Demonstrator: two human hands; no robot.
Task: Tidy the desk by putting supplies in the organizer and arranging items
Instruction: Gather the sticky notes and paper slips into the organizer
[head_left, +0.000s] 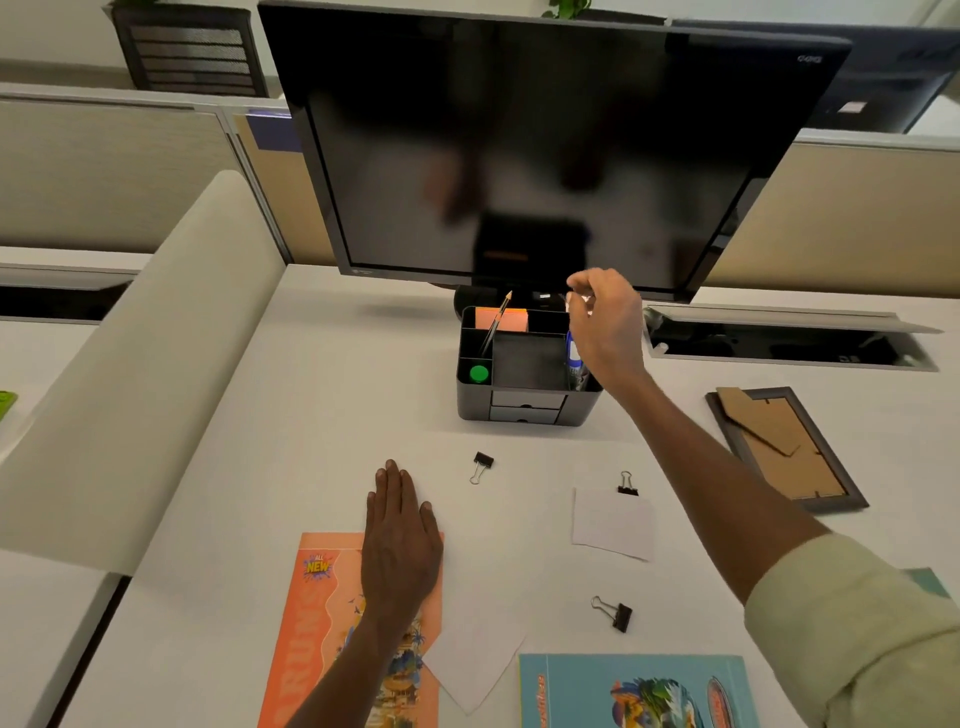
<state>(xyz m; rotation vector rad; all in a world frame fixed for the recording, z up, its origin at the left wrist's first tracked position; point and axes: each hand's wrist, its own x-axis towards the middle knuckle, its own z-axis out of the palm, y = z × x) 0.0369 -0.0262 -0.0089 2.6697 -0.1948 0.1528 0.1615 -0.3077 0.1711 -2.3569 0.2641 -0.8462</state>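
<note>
A dark desk organizer (524, 410) stands below the monitor, holding a pencil (496, 322), orange sticky notes (511, 318) and a green-capped item (479, 373). My right hand (608, 327) hovers over its right compartment, fingers pinched on the top of a blue and white marker (574, 358) standing in that slot. My left hand (400, 535) lies flat, fingers together, on an orange booklet (311, 623). Three black binder clips lie loose on the desk: binder clip (482, 465), binder clip (627, 484), binder clip (615, 613).
A large black monitor (519, 145) hangs over the organizer. A picture frame (784, 447) lies face down at the right. White paper slips (613, 522) and a blue booklet (634, 691) lie near the front. An open cable tray (789, 343) sits at the back right.
</note>
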